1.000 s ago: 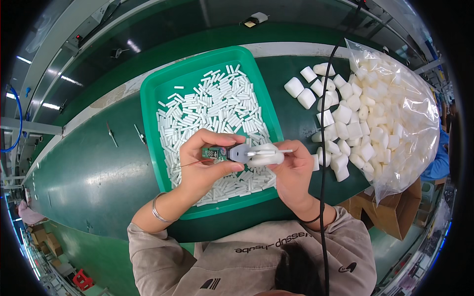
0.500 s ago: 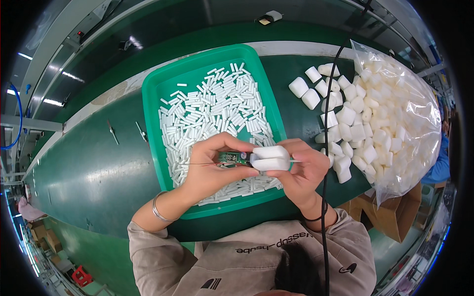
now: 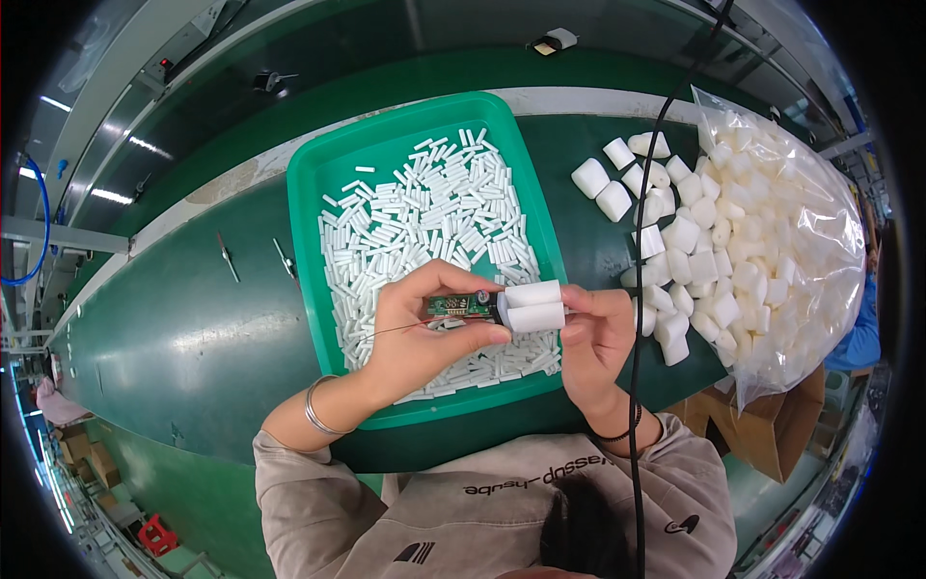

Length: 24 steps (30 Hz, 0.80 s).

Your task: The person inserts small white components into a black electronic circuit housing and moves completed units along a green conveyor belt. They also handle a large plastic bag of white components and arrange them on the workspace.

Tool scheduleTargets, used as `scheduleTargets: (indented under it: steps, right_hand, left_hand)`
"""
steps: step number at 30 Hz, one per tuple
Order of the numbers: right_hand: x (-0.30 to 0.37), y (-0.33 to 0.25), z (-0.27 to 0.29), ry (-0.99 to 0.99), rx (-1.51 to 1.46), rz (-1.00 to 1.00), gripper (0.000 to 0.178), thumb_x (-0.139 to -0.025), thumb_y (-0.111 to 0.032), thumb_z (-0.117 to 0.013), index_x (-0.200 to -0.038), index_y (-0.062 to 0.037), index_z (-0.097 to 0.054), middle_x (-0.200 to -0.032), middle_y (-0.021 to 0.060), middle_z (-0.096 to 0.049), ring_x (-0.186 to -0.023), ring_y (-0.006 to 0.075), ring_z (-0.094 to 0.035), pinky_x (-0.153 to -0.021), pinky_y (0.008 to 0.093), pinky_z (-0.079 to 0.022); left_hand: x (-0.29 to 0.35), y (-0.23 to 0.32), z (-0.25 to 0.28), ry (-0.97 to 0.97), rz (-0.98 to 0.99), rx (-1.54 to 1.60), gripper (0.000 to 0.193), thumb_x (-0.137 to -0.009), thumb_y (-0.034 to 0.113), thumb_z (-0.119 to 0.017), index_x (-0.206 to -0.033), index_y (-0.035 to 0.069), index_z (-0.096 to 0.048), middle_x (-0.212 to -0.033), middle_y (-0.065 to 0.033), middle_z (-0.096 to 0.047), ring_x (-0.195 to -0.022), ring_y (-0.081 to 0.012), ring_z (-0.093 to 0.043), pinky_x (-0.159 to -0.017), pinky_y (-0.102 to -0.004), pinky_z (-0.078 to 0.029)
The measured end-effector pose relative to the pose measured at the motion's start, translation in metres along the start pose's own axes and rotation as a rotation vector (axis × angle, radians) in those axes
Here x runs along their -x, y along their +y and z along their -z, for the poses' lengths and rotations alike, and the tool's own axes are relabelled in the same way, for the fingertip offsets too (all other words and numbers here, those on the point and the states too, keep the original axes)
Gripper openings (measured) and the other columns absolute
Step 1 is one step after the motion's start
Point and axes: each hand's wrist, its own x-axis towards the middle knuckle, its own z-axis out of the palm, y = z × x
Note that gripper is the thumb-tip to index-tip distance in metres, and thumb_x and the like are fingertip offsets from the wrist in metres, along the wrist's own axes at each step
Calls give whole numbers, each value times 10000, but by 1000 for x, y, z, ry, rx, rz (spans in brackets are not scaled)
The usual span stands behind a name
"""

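Note:
My left hand is closed around a small green circuit board with a black part at its right end and thin wires trailing left. Beyond the black part, two white foam lobes lie side by side with a groove between them. At the lobes' right end, the thumb and fingers of my right hand pinch a thin pale stem, mostly hidden by the fingertips. Both hands are above the near part of a green tray holding many short white sticks.
To the right, loose white foam pieces spill from a clear plastic bag. A black cable hangs down past my right forearm. Two slim metal tools lie left of the tray. An open cardboard box stands below the table's right end.
The foam lobes have rolled slightly, with the groove between them now more toward view. My right fingers have shifted, and less of the pale stem shows. My left hand keeps its hold.

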Motion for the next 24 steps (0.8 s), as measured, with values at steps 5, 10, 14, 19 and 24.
scheduleTargets:
  steps: [5,10,14,19,24]
  right_hand:
    - [5,5,-7,39,-112,-46,229,-816,-12,-565,-998,8,-428,-986,148,-551,-867,170,-563,-782,283,-450]
    - [-7,3,-14,-9,-259,-71,227,-815,0,-554,-981,0,-400,-1004,194,-541,-935,205,-560,-812,308,-452]
    - [-16,0,-12,-43,-146,-85,319,-778,2,-594,-1036,-23,-408,-1049,201,-536,-997,224,-532,-824,327,-452]
    - [-29,-7,-5,-353,756,-28,430,-631,-137,-717,-1019,-39,-562,-1044,81,-547,-864,255,-518,-748,325,-435]
    - [-23,3,-10,-465,922,141,406,-580,-149,-711,-957,-64,-584,-881,48,-527,-798,233,-478,-655,332,-411]
  left_hand:
    - [2,5,0,19,-93,-135,314,-614,-10,-754,-876,-16,-582,-879,-99,-632,-797,-119,-600,-719,-247,-488]
    - [0,6,3,16,-67,-155,332,-603,3,-759,-885,-5,-584,-867,-91,-633,-797,-139,-604,-740,-251,-475]
    - [-15,20,14,-82,-106,-366,344,-603,-35,-731,-915,3,-592,-868,-84,-622,-814,-156,-599,-773,-258,-466]
    - [-96,10,150,428,28,-440,275,-734,79,-654,-994,40,-574,-829,-43,-595,-686,-90,-565,-524,-200,-443]
    - [-131,-28,324,933,378,-595,590,-684,239,-712,-1176,53,-444,-923,-90,-587,-811,-168,-580,-623,-278,-490]
